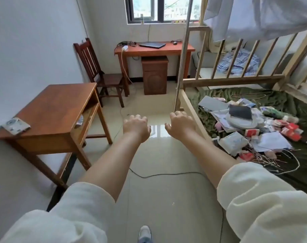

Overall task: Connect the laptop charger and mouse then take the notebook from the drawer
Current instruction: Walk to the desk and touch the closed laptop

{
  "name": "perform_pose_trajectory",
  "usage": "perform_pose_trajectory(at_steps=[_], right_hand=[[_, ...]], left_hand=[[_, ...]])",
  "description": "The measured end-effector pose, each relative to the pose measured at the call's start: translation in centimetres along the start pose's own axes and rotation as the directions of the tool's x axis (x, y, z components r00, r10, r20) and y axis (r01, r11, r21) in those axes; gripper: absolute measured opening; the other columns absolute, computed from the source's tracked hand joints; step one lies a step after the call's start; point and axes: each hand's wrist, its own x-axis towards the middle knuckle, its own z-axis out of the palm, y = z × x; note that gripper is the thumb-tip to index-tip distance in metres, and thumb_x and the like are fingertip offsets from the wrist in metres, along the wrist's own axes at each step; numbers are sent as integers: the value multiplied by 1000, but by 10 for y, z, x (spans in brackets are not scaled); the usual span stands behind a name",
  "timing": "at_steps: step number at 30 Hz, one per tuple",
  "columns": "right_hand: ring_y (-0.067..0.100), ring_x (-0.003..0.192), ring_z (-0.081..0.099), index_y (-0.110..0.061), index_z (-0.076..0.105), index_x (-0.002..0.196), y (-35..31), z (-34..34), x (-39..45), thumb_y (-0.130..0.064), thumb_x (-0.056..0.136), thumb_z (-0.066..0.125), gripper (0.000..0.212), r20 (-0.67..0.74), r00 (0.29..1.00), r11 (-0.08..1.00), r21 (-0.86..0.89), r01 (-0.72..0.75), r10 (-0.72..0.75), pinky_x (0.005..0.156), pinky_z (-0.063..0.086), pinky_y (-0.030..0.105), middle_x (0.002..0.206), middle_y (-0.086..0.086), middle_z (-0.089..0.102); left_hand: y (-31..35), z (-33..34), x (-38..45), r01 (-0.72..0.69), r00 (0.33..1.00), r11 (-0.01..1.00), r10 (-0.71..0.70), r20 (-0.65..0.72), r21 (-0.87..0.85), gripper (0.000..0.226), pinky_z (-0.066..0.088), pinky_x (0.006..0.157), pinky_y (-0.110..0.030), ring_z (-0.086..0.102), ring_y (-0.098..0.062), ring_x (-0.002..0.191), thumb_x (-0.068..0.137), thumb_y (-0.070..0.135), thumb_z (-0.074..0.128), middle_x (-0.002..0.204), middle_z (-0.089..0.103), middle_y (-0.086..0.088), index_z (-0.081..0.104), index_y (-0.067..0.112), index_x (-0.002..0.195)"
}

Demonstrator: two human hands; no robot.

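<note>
While both my arms stretch forward over the pale tiled floor (pixel 159 172), my left hand (pixel 137 126) and right hand (pixel 180 123) hang palm-down with fingers loosely curled, grasping nothing. At twelve o'clock, under the window (pixel 159 9), stands a reddish-brown wooden desk whose tabletop (pixel 177 49) carries a closed dark laptop (pixel 151 45), a small dark mouse (pixel 175 43) at its three o'clock, and a tangle of dark cables (pixel 126 43) with a white power strip (pixel 125 48) at its nine o'clock. A brown wooden drawer cabinet (pixel 154 75) sits beneath the desk, its front closed. A dark wooden chair (pixel 98 71) stands at eleven o'clock, and a smaller wooden table (pixel 51 109) at nine o'clock. At three o'clock, papers and red packets (pixel 254 127) litter a green-covered bed (pixel 280 99). A thin dark cord (pixel 166 174) trails across the floor beneath my forearms.
</note>
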Motion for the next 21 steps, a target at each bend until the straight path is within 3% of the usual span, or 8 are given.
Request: perform_pose_trajectory(at_steps=[5, 21], right_hand=[[31, 117, 46, -5, 49, 116, -17, 43, 116, -32, 92, 41, 37, 142, 989, 998, 22, -50, 47, 92, 40, 38, 124, 15, 52], [32, 118, 44, -4, 50, 114, 22, 98, 541, -30, 91, 42, 35, 123, 991, 993, 95, -68, 56, 92, 40, 39, 126, 15, 51]], left_hand=[[-41, 24, 115, -49, 984, 998, 43, 175, 30, 38, 40, 95, -38, 44, -28, 120, 95, 35, 36, 129, 51, -11, 47, 11, 123], [-93, 52, 552, 46, 979, 999, -41, 198, -21, 42, 38, 99, -40, 40, -28, 124, 95, 35, 36, 133, 48, -12, 42, 10, 127]])
